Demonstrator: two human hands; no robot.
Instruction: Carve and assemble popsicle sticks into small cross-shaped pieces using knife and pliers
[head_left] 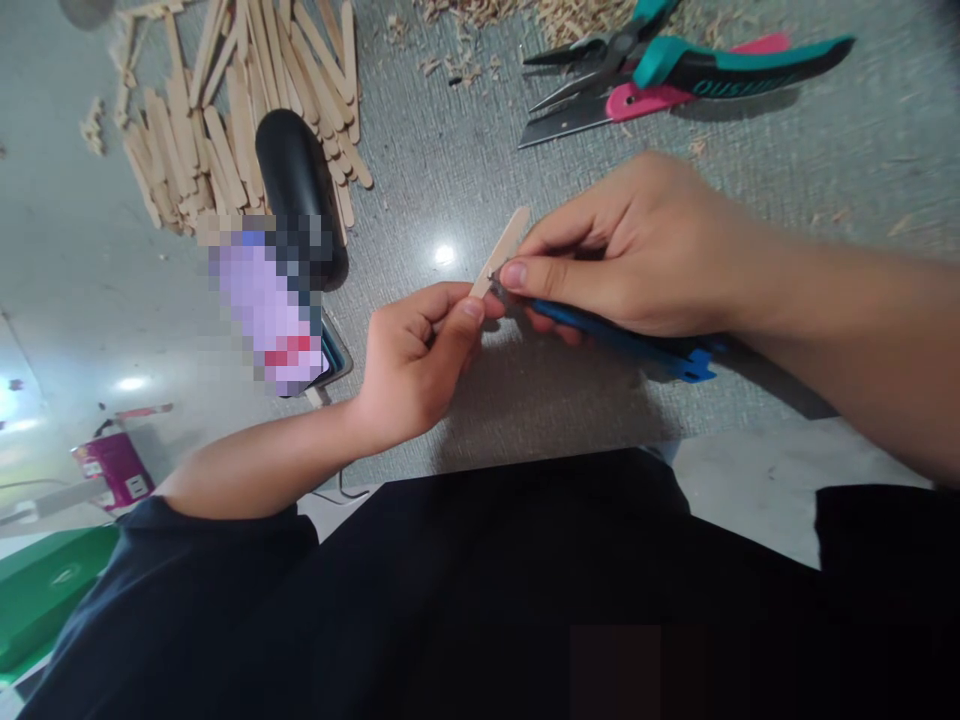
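Between the thumb and fingers of my left hand (pixel 424 350) is the lower end of a wooden popsicle stick (pixel 501 250), its rounded tip slanting up and to the right. My right hand (pixel 622 250) is closed around a blue utility knife (pixel 615 335). The knife's metal tip is at the stick's right edge, by my right thumb; whether it cuts into the wood I cannot tell. Part of the blade and the fingers beneath are hidden.
A heap of popsicle sticks (pixel 240 100) lies at the upper left, beside a black rounded case (pixel 296 190) and a phone (pixel 262 310). Teal-handled pliers (pixel 675 70) rest over a pink-handled blade (pixel 577 120) at the upper right. Wood shavings (pixel 577 15) lie along the top.
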